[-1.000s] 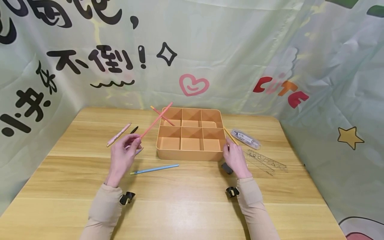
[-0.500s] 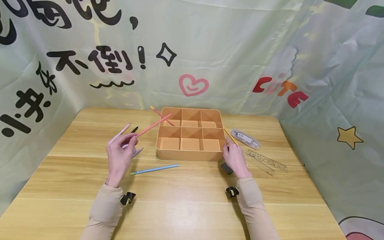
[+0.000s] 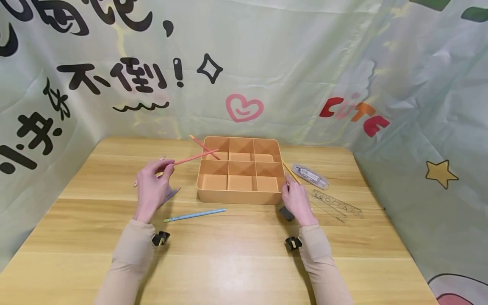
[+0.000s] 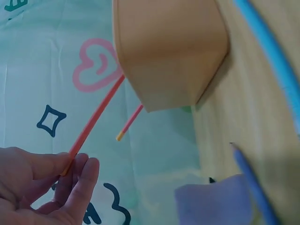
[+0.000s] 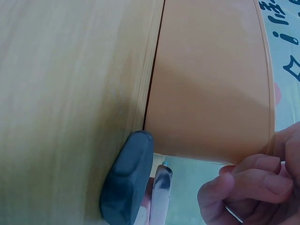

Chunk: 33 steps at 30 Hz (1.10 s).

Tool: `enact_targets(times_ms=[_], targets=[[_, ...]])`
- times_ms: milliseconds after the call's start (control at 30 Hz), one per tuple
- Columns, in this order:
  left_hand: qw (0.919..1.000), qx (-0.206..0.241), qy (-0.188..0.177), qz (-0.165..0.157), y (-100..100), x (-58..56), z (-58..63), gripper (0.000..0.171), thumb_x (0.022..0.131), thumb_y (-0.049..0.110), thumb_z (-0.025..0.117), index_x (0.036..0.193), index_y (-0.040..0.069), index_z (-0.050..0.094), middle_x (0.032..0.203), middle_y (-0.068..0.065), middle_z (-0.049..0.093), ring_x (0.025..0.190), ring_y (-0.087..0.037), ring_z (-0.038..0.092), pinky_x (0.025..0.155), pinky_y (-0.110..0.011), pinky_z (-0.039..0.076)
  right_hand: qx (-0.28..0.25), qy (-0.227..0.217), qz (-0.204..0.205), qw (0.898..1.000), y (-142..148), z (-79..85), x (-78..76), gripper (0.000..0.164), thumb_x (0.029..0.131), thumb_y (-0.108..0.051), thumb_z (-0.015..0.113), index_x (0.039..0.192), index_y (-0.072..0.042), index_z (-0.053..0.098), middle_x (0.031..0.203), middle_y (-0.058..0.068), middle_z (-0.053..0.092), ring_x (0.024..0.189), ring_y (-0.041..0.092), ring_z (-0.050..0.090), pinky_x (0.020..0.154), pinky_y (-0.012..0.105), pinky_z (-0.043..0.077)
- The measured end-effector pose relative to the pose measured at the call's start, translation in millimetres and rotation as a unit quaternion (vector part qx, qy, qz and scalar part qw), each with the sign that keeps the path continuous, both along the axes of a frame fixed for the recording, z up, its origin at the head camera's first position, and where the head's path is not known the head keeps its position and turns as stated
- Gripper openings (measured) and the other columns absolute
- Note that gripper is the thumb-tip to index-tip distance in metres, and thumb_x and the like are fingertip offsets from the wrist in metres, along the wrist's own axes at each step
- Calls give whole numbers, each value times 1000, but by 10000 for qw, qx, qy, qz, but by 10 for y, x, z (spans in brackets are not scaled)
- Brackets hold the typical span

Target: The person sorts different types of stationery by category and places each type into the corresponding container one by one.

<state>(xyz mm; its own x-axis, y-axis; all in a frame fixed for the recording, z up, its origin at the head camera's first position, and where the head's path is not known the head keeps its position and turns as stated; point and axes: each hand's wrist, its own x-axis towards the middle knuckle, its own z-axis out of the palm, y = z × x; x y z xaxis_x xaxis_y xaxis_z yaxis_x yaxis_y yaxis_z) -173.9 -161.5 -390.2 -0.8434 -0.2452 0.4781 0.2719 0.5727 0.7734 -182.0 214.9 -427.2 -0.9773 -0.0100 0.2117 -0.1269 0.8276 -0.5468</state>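
Note:
My left hand [image 3: 152, 184] pinches a red pencil [image 3: 196, 156] near one end, between thumb and fingers. The pencil slants right, and its far end overlaps the back left compartment of an orange-tan divided box [image 3: 240, 198]. Another red pencil [image 3: 202, 145] with a yellow end leans in that same compartment, poking out over the rim. At the box's right front corner my right hand [image 3: 299, 201] holds the rim with curled fingers [image 5: 262, 185]. A yellow pencil [image 3: 291, 172] lies behind that hand, and a dark eraser [image 5: 126, 178] sits beside the box.
Near my left hand lie a blue pencil [image 3: 194, 215], a purple pencil [image 4: 255, 185], a purple flat piece [image 4: 213, 201] and a mostly hidden pale pink pen [image 3: 162, 158]. On the right are a clear packaged item [image 3: 310, 176] and transparent rulers [image 3: 337, 203]. Printed cloth [image 3: 289, 76] hangs behind the table.
My left hand has moved slightly away from me, and its pencil has tilted from steep to nearly level, its far end lowering toward the box. My right hand stays at the corner.

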Motion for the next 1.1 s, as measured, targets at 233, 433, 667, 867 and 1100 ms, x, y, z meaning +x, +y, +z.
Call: enact_targets(times_ms=[233,433,667,867,1100], targets=[[9954,-590,-598,-465,27,-348,227,19,99,7,61,110,-1,74,102,-21,76,96,-35,72,78,-33,48,32,67,16,10000,11,-2,-5,44,100,-7,45,138,14,51,111,39,66,78,42,64,82,58,54],[9902,-1041,-795,-493,100,-633,344,20,99,4,59,108,-3,75,100,-24,75,90,-35,69,71,-29,43,63,153,21,9999,21,-12,-10,43,100,-6,45,138,15,51,105,37,68,75,40,63,77,57,54],[9844,-1253,-1008,-719,174,-807,322,20,99,3,58,105,-5,75,95,-25,76,83,-35,71,64,-27,42,106,139,30,9998,16,-24,-9,43,100,-7,45,137,14,52,116,38,66,84,45,67,81,59,54],[9818,-1232,-1177,-834,182,-811,272,22,98,4,60,113,-7,72,107,-27,73,95,-39,70,76,-39,53,79,141,23,9999,10,-20,-8,44,100,-7,44,137,14,52,120,38,64,88,47,67,84,59,54],[9817,-1315,-963,-986,79,-430,186,30,96,11,66,123,-4,67,126,-27,65,115,-44,59,103,-56,43,-11,27,4,10000,8,-9,-6,44,100,-7,45,138,14,51,99,36,68,69,38,62,66,51,53]])
